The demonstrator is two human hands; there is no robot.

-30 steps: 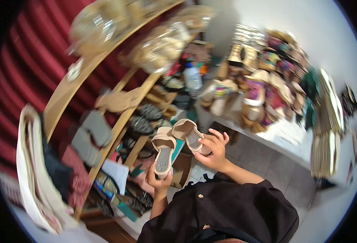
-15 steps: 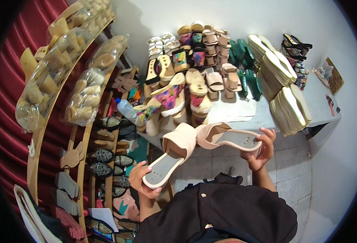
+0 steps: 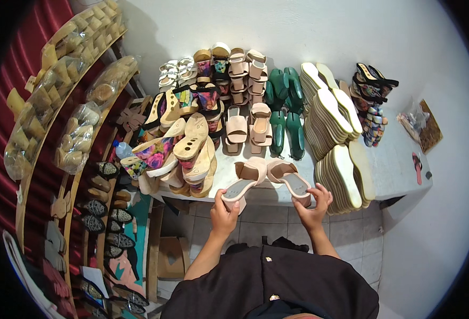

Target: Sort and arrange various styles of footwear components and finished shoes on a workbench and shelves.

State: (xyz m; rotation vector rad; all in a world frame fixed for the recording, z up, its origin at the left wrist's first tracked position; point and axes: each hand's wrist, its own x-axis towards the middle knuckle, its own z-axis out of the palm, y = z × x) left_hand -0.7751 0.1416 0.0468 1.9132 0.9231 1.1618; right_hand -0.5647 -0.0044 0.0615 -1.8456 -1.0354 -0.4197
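Observation:
My left hand [image 3: 224, 217] is closed around the heel end of a pale pink slide sandal [image 3: 252, 171] with a grey insole. Its match, a second pink sandal [image 3: 281, 171], has its heel end gripped by my right hand [image 3: 314, 206]. Both sandals point away from me, with their toe ends close together over the front edge of the white table [image 3: 229, 194]. Whether the toes rest on the tabletop I cannot tell. Just beyond them stand more pink block-heeled sandals [image 3: 236, 131], in rows beside green sandals [image 3: 278, 130].
Floral wedge sandals [image 3: 157, 154] crowd the table's left end. Tall stacks of cream soles [image 3: 336, 175] stand right of centre. Left of the table, wooden racks [image 3: 59, 119] hold bagged heels and shoe parts. A cardboard box [image 3: 172, 259] sits on the tiled floor.
Both hands have carried the sandals forward to the table's edge and closer together. The sandals now point away from me instead of toward each other. My view has shifted toward the right.

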